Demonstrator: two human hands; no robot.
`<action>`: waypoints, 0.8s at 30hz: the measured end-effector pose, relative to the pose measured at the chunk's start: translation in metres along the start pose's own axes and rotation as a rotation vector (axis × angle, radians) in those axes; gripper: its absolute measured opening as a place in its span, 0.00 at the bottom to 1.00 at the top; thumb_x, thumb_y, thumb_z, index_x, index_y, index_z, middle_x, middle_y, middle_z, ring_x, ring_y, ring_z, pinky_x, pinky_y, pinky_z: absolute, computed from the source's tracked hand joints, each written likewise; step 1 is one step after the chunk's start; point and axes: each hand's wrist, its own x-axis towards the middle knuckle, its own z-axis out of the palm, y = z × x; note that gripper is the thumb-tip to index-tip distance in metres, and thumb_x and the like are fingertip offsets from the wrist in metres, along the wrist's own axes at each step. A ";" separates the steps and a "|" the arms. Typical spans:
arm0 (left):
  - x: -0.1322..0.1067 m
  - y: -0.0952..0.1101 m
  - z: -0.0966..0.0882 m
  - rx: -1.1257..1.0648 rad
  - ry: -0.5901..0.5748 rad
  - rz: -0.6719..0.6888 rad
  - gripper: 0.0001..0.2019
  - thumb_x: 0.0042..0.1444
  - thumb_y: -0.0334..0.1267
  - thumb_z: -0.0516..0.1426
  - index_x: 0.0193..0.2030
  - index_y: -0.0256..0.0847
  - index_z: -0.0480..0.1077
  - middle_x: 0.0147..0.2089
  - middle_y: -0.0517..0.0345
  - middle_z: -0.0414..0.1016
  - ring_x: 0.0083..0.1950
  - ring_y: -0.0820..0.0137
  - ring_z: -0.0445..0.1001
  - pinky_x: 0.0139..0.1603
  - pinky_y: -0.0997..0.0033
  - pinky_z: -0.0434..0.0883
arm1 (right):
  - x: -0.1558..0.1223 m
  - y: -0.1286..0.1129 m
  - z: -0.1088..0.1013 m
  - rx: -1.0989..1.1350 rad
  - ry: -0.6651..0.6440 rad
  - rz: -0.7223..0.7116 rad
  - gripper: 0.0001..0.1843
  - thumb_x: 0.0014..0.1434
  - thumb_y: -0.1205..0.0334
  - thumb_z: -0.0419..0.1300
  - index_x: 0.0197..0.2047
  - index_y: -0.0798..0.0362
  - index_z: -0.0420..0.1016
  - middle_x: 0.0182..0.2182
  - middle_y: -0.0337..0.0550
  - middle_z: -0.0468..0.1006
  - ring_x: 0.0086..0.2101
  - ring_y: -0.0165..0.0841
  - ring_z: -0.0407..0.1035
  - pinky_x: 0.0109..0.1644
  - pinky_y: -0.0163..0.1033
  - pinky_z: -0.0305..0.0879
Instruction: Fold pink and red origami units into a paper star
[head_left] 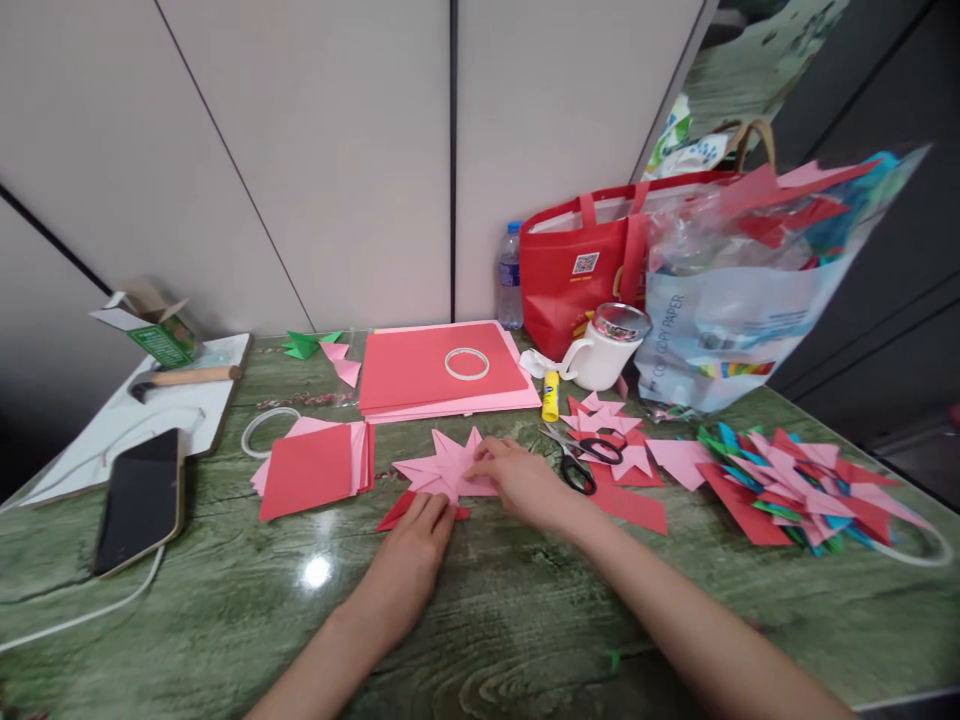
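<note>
A pink folded paper star point(442, 462) with several points lies on the green tabletop in front of me. My left hand point(415, 545) is at its lower edge, fingers bent together and gripping the paper there. With thumb and forefinger, my right hand point(517, 482) pinches the star's right side; part of that side is hidden under the fingers. Beneath the star a folded red paper piece point(395, 512) sticks out at the lower left. Black-handled scissors point(581, 460) rest just right of my right hand, beside a stack of pink and red paper stars point(611, 435).
Red and pink square sheets point(311, 470) lie to the left, near a tape roll point(270, 430) and a phone point(141, 500). Larger sheets point(420, 365) are behind. A glue stick point(550, 396), white mug point(604, 350) and bags stand back right; a colourful paper pile point(810, 485) lies far right.
</note>
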 end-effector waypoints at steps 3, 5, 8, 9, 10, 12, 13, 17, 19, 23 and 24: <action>0.002 -0.001 -0.001 -0.006 -0.001 0.005 0.23 0.50 0.18 0.47 0.52 0.35 0.66 0.50 0.47 0.68 0.51 0.61 0.64 0.54 0.58 0.66 | 0.004 0.010 0.002 0.061 0.008 -0.050 0.22 0.54 0.75 0.53 0.46 0.43 0.75 0.47 0.42 0.69 0.46 0.37 0.63 0.43 0.38 0.61; 0.003 -0.003 0.000 -0.009 0.013 0.010 0.22 0.50 0.18 0.47 0.51 0.36 0.66 0.49 0.48 0.68 0.51 0.61 0.64 0.54 0.57 0.65 | 0.003 0.010 0.005 0.056 0.024 -0.066 0.20 0.55 0.74 0.54 0.47 0.44 0.74 0.48 0.43 0.69 0.47 0.37 0.63 0.43 0.38 0.62; 0.002 -0.005 0.000 -0.042 0.048 0.032 0.22 0.50 0.17 0.46 0.50 0.37 0.66 0.48 0.50 0.69 0.50 0.63 0.65 0.53 0.57 0.67 | -0.004 0.003 0.010 0.000 0.065 -0.084 0.18 0.58 0.71 0.52 0.47 0.46 0.74 0.50 0.47 0.67 0.48 0.39 0.61 0.43 0.40 0.62; 0.002 -0.006 0.000 -0.059 0.065 0.046 0.22 0.51 0.17 0.46 0.50 0.37 0.66 0.48 0.51 0.69 0.49 0.63 0.65 0.52 0.58 0.68 | -0.006 0.000 0.012 -0.023 0.077 -0.076 0.18 0.58 0.71 0.51 0.47 0.47 0.73 0.50 0.48 0.67 0.48 0.40 0.61 0.44 0.41 0.63; 0.002 -0.007 -0.001 -0.077 0.087 0.066 0.22 0.52 0.17 0.46 0.50 0.37 0.65 0.48 0.51 0.70 0.49 0.64 0.66 0.51 0.59 0.69 | -0.009 -0.003 0.013 -0.046 0.084 -0.070 0.18 0.58 0.71 0.51 0.48 0.47 0.73 0.51 0.49 0.67 0.49 0.41 0.60 0.44 0.42 0.63; 0.002 -0.010 -0.003 -0.099 0.156 0.118 0.19 0.54 0.19 0.47 0.49 0.37 0.66 0.47 0.51 0.71 0.48 0.65 0.66 0.49 0.61 0.70 | -0.012 -0.006 0.017 -0.081 0.106 -0.066 0.19 0.58 0.73 0.50 0.50 0.49 0.71 0.52 0.51 0.66 0.49 0.42 0.59 0.46 0.43 0.63; 0.002 -0.012 -0.005 -0.100 0.199 0.148 0.17 0.56 0.20 0.47 0.48 0.37 0.66 0.46 0.50 0.71 0.48 0.65 0.67 0.48 0.61 0.71 | -0.013 -0.007 0.019 -0.089 0.117 -0.068 0.20 0.58 0.73 0.49 0.51 0.49 0.71 0.52 0.51 0.66 0.50 0.42 0.59 0.47 0.44 0.62; 0.008 -0.026 -0.015 -0.077 0.404 0.222 0.12 0.58 0.23 0.49 0.46 0.36 0.67 0.44 0.49 0.72 0.49 0.63 0.66 0.48 0.59 0.70 | -0.013 -0.004 0.025 -0.079 0.144 -0.078 0.22 0.57 0.74 0.49 0.52 0.49 0.69 0.53 0.51 0.65 0.49 0.43 0.59 0.47 0.45 0.63; 0.011 -0.034 -0.020 -0.071 0.437 0.201 0.13 0.59 0.23 0.48 0.47 0.37 0.67 0.44 0.50 0.72 0.47 0.65 0.67 0.47 0.60 0.71 | -0.012 -0.001 0.026 -0.064 0.153 -0.085 0.22 0.57 0.74 0.49 0.52 0.49 0.70 0.52 0.50 0.66 0.49 0.42 0.59 0.46 0.44 0.63; 0.014 -0.040 -0.019 -0.052 0.335 0.187 0.14 0.59 0.25 0.48 0.49 0.39 0.67 0.47 0.49 0.71 0.48 0.64 0.67 0.47 0.60 0.71 | -0.011 0.003 0.028 -0.024 0.180 -0.102 0.19 0.58 0.72 0.51 0.50 0.48 0.71 0.51 0.49 0.66 0.48 0.41 0.59 0.45 0.44 0.64; 0.014 -0.040 -0.017 -0.044 0.291 0.188 0.14 0.59 0.26 0.49 0.50 0.39 0.67 0.49 0.49 0.70 0.49 0.64 0.66 0.47 0.59 0.71 | -0.011 0.004 0.029 -0.018 0.188 -0.107 0.19 0.58 0.72 0.51 0.50 0.48 0.71 0.51 0.49 0.66 0.48 0.41 0.59 0.45 0.44 0.64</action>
